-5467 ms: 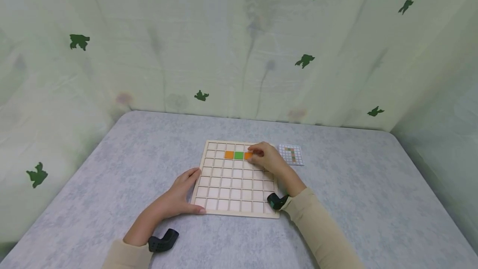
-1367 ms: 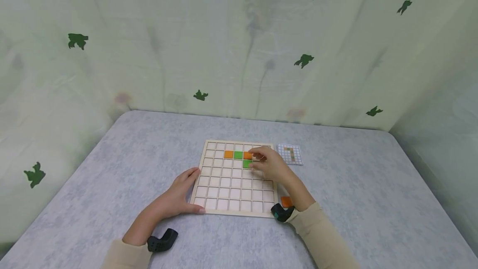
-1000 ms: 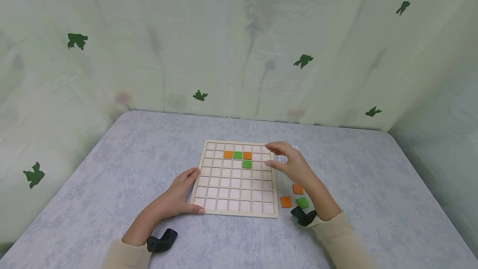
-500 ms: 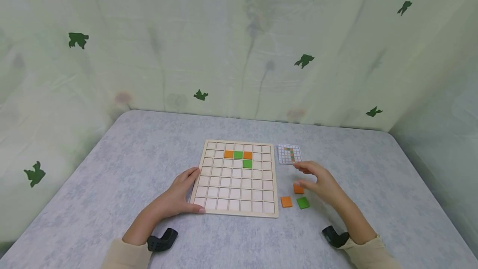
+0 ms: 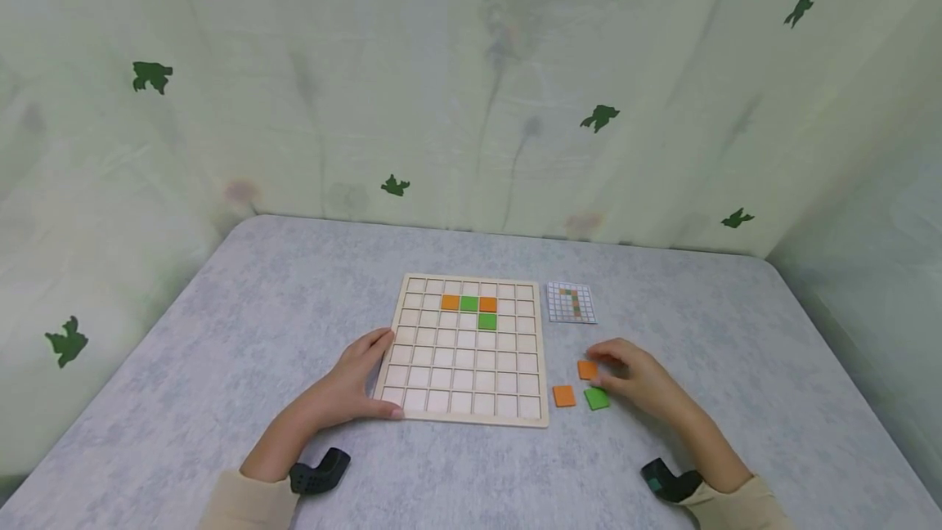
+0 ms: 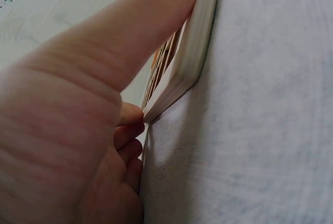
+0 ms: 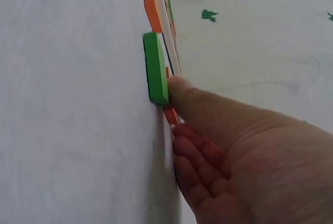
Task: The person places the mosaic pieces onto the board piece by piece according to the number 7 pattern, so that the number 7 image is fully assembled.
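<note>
In the head view, the wooden grid board (image 5: 466, 350) lies flat on the table. Two orange tiles flank a green tile (image 5: 468, 303) in one row, and another green tile (image 5: 487, 321) sits below the right one. My left hand (image 5: 349, 387) holds the board's near left corner, thumb on the front edge and fingers along the left side. Right of the board lie a loose orange tile (image 5: 563, 397), a loose green tile (image 5: 597, 398) and a farther orange tile (image 5: 586, 370). Around that farther tile my right hand (image 5: 636, 375) spreads thumb and fingers, with its thumb close to the green tile (image 7: 155, 70).
A small pattern card (image 5: 571, 303) with a printed grid lies beyond the loose tiles, right of the board. The grey-blue table (image 5: 309, 285) reaches a pale curtain (image 5: 441, 88) with green bird shapes at the back.
A green tile now sits below the right orange one on the board. My right hand has let go of it, moved right and come down to the loose tiles. My left hand stays put.
</note>
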Tool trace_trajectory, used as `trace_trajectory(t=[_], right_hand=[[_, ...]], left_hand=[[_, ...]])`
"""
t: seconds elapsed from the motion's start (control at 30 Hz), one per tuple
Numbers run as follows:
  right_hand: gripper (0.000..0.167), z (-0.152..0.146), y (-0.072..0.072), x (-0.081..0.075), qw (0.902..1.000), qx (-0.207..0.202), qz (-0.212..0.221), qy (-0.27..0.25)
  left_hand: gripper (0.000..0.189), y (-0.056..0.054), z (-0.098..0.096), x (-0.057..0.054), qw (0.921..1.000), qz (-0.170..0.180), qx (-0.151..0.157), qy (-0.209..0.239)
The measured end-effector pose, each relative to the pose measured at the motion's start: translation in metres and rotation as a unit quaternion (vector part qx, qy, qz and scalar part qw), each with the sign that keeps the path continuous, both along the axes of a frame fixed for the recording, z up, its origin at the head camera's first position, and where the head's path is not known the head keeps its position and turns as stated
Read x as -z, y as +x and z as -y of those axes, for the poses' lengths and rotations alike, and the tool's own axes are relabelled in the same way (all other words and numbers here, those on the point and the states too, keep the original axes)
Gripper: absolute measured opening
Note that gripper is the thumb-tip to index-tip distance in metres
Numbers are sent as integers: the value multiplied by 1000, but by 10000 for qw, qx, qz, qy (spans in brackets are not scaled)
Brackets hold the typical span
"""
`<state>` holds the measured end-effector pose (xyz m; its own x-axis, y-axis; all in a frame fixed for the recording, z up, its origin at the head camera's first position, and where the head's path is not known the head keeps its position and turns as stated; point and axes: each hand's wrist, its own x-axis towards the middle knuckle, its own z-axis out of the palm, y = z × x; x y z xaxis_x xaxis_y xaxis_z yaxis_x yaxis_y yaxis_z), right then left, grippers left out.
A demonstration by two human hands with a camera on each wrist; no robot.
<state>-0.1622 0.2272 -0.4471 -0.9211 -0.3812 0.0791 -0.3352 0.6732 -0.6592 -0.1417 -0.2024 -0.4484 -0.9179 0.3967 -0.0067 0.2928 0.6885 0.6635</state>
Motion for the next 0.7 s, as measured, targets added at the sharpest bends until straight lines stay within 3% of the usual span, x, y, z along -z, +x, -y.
trace_trajectory(t=[0.3, 0.7], right_hand=[[23, 8, -2, -4, 9993, 127, -156, 308], [29, 51, -12, -37, 9958, -378, -785, -268]], left_hand=[[117, -1, 1, 1, 10000, -5, 0, -2], [117, -1, 0, 1, 10000, 39, 5, -49]])
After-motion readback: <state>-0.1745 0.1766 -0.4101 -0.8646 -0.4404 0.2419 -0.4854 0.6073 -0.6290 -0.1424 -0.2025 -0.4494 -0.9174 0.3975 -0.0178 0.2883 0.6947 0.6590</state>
